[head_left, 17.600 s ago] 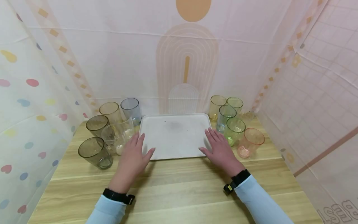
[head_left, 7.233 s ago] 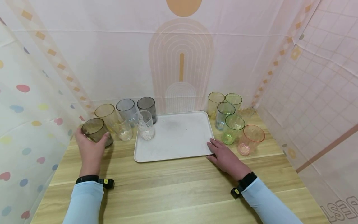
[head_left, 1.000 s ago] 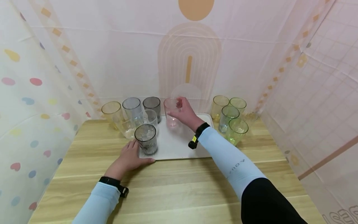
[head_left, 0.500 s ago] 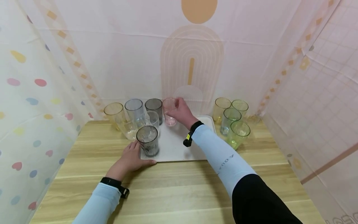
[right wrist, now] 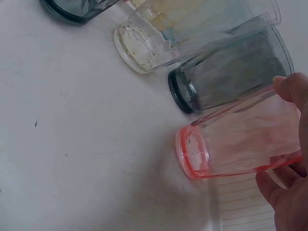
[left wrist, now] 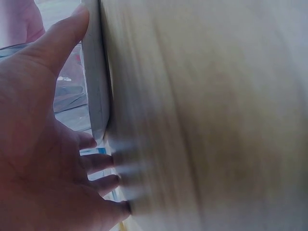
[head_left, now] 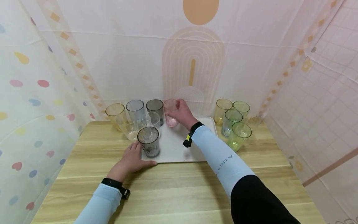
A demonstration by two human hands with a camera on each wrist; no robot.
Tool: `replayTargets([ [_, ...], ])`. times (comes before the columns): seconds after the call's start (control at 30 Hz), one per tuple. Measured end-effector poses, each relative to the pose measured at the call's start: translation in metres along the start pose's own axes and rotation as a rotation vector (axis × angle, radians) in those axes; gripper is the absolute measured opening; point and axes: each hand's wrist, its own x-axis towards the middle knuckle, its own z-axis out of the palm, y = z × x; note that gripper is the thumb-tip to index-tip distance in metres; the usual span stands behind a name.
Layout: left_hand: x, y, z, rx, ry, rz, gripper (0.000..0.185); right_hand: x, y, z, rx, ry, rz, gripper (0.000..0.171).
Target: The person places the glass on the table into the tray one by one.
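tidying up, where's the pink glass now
In the head view, the pink glass is in the right hand at the back of the tray, just right of the rear grey glass.

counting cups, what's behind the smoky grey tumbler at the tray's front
A colourless transparent tumbler; in the head view, the smoky grey tumbler partly covers its lower front.

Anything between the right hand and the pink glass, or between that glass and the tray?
Nothing visible in either gap. The right hand already grips the pink glass, and no object shows between its base and the tray. The rear dark glass is close alongside; I can't tell if they touch.
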Motion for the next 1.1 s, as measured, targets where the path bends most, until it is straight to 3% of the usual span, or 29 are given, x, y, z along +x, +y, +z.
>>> replayTargets([
  [0.53,0.001,-0.003,0.003,0.009,0.014,0.013,0.138,0.001,0.004,0.008,0.034,0.064,0.001,0.097],
  [0.7,0.0,-0.002,0.001,0.004,0.0,0.001,0.14,-0.009,0.004,0.005,0.02,0.09,-0.012,0.103],
  [0.9,-0.001,0.002,0.001,-0.014,-0.02,-0.015,0.141,-0.052,0.002,-0.016,-0.106,0.102,0.02,0.104],
  [1.1,0.0,0.001,0.002,-0.02,0.0,0.006,0.141,-0.131,0.019,-0.042,-0.134,0.052,-0.046,0.088],
])
